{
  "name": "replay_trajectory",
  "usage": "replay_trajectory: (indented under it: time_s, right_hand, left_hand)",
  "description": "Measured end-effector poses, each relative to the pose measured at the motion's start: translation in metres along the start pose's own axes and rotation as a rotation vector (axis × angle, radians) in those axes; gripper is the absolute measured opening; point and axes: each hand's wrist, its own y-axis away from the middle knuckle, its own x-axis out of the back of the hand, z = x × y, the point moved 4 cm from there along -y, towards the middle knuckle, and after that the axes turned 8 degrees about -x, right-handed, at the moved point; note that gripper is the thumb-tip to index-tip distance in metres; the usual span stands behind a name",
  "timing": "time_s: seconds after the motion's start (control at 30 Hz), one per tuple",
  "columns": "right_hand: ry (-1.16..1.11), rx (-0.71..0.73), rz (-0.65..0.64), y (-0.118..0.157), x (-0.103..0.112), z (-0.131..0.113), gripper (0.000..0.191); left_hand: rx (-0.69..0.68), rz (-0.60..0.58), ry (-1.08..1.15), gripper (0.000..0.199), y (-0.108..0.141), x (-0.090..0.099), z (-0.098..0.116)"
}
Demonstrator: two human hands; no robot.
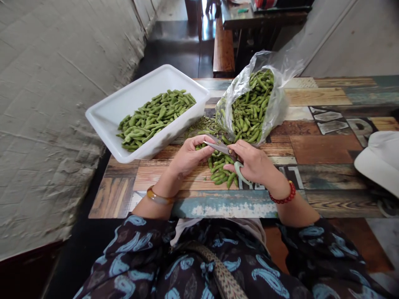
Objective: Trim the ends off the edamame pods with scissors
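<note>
My right hand (254,162) grips a pair of scissors (222,148) with pale green handles. The blades are parted and point left, toward my left fingertips. My left hand (189,157) is pinched around a green edamame pod (200,146), mostly covered by the fingers. Below the scissors, a small pile of loose pods (220,176) lies on the table. Just beyond my hands, a clear plastic bag (279,109) lies on its side, its mouth full of pods (257,104). To the left, a white plastic tub (132,92) contains many more pods (158,117).
Thin green trimmings (204,124) are scattered between tub and bag. The wood-patterned table (321,149) extends right, where a white cap (380,164) rests near the edge. A rough wall (52,108) stands close on the left. Behind are a wooden bench (223,50) and another table (264,17).
</note>
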Motion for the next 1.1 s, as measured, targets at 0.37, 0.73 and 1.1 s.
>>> replay_trajectory:
  time_s: [0.37, 0.73, 1.1]
  right_hand:
    - [0.013, 0.034, -0.03, 0.001, -0.002, 0.0, 0.023]
    - [-0.08, -0.027, 0.105, -0.003, -0.002, 0.009, 0.022]
    - [-0.07, -0.059, 0.198, -0.005, 0.0, 0.017, 0.025]
  left_hand:
    - [0.001, -0.039, -0.035, 0.033, 0.002, 0.0, 0.003]
    - [-0.053, 0.01, 0.014, 0.028, -0.004, 0.01, 0.002]
    - [-0.175, -0.105, -0.638, 0.015, -0.01, 0.025, 0.01]
